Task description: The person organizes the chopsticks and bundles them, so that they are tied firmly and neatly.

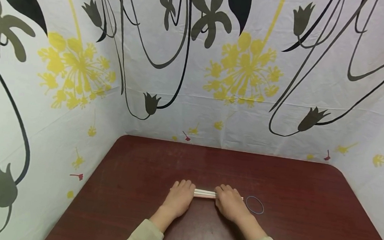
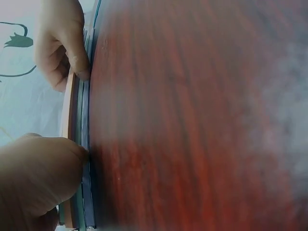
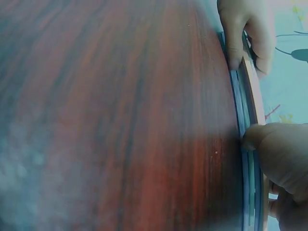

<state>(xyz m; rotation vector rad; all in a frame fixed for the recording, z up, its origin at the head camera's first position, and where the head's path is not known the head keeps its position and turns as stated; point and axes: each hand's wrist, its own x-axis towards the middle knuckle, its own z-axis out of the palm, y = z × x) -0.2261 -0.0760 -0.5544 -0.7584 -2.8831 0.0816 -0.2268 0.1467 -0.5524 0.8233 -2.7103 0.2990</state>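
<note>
A bundle of thin, pale, chopstick-like sticks (image 1: 204,194) lies crosswise over the table in the head view. My left hand (image 1: 180,198) grips its left part, and my right hand (image 1: 230,203) grips the right part, with a short stretch showing between them. Seen from the left wrist, several sticks (image 2: 84,110) run side by side, close over the tabletop, the left thumb pressed along them. The right wrist view has the right thumb (image 3: 257,137) against the same bundle. Just right of the right hand lies a thin bluish elastic band (image 1: 263,208) in a loop.
The dark red wooden table (image 1: 292,189) has rounded far corners. Behind it and along its left side hangs a white cloth (image 1: 195,78) with grey, black and yellow flower prints. Light sleeves (image 1: 144,237) cover both forearms.
</note>
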